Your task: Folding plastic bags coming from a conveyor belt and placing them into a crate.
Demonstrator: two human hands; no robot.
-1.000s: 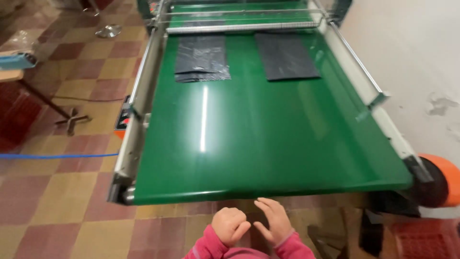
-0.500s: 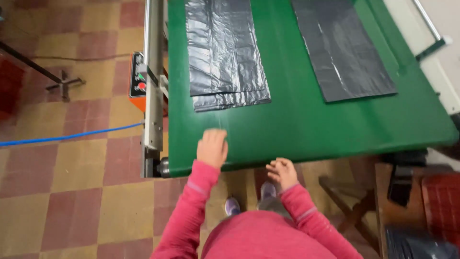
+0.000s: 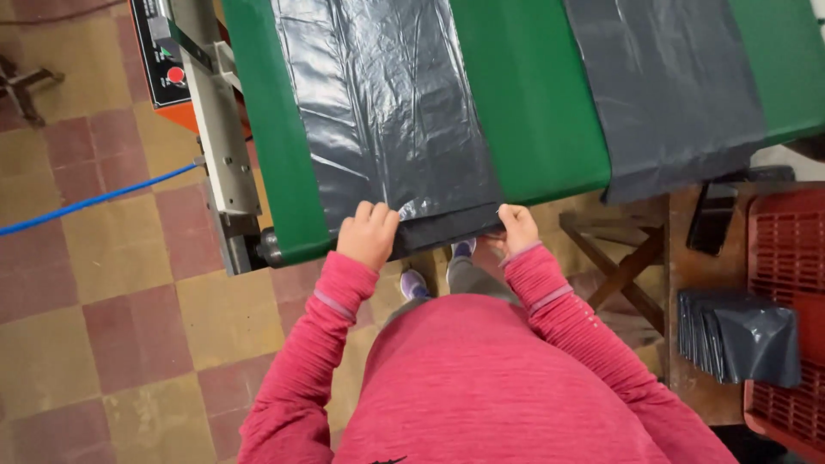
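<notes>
A stack of dark grey plastic bags [image 3: 391, 112] lies on the green conveyor belt [image 3: 524, 103], its near end hanging over the belt's edge. My left hand [image 3: 369, 234] grips the stack's near left corner. My right hand [image 3: 518, 228] pinches its near right corner. A second grey bag stack [image 3: 666, 86] lies further right on the belt, its end drooping over the edge. Both my arms are in pink sleeves.
The metal side rail [image 3: 225, 163] with an orange control box and red button [image 3: 175, 75] runs along the belt's left. A blue cable [image 3: 86, 202] crosses the tiled floor. A wooden stool [image 3: 619, 249], a red crate [image 3: 786, 258] and folded grey bags [image 3: 739, 335] stand at the right.
The bags have travelled down the belt to its near end. Both my hands rose from below the edge and took hold of the left stack's corners.
</notes>
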